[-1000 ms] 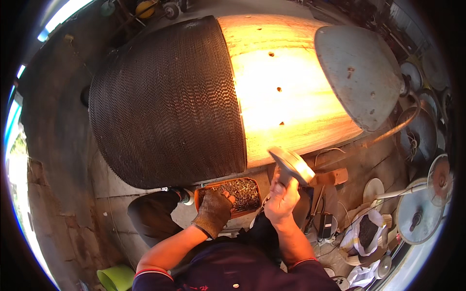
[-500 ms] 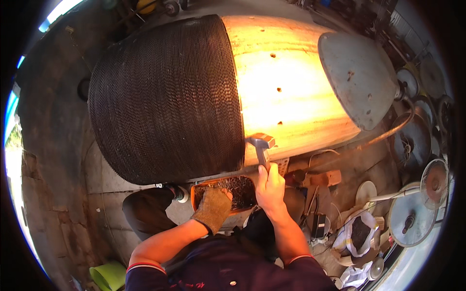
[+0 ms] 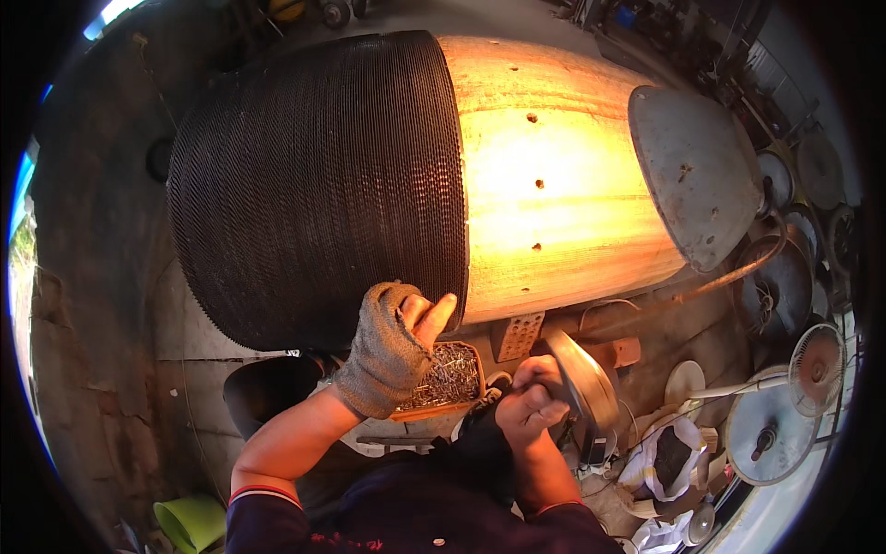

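Nailing at the big wooden drum
My gloved left hand pinches closed at the dark studded band; my right hand grips a hammer beside the nail tray

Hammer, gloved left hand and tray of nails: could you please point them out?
hammer (image 3: pixel 583 383): head view, on its metal head.
gloved left hand (image 3: pixel 392 346): head view, back of glove.
tray of nails (image 3: pixel 448 374): head view, on the nails.

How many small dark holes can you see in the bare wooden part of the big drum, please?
3 on the lit wooden surface: one near the top, one at mid-height, one lower down. More may lie under the dark ribbed covering or round the far side.
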`<state>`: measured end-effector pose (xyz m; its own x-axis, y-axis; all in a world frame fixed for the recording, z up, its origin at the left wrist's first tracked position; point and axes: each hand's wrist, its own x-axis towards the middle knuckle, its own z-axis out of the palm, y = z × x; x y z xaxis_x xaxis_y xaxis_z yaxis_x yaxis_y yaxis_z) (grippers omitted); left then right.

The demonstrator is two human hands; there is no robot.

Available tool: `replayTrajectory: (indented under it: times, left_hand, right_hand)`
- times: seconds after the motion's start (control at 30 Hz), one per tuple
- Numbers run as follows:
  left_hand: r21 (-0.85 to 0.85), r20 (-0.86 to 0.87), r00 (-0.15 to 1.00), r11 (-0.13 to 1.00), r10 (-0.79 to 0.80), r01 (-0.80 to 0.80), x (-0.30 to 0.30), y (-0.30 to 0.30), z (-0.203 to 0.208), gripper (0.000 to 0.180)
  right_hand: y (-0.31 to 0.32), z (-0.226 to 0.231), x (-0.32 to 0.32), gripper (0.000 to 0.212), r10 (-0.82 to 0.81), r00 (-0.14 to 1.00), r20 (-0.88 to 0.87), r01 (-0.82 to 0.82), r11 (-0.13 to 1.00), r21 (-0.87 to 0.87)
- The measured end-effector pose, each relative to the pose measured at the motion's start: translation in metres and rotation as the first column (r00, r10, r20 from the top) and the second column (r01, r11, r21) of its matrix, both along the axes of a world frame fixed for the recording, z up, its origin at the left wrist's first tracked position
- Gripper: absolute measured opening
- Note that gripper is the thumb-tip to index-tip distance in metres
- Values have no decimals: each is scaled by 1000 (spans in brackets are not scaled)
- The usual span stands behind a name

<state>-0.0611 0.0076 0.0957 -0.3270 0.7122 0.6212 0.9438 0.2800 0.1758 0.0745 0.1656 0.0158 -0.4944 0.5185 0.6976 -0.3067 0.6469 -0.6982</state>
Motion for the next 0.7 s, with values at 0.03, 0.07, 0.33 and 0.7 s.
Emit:
replayTrajectory:
  times: [0.03,0.07,0.33,0.7]
  left_hand:
    - [-51,14,999,998,-31,32,2,-1,4,48]
    - [-101,30,997,992,-71,73,5,-1,6,48]
    - [-429,266,964,896,2,116,53,-19,-82,28]
    - [78,-198,978,994,-58,75,-9,-4,-23,25]
  right_hand:
    - [3,-2,0,23,26,997,-68,-24,999,29]
    - [7,0,-10,20,-69,982,177,51,993,106]
    - [2,-5,-6,17,26,998,-51,-29,998,-54]
    - [3,14,-21,35,-85,905,418,50,994,94]
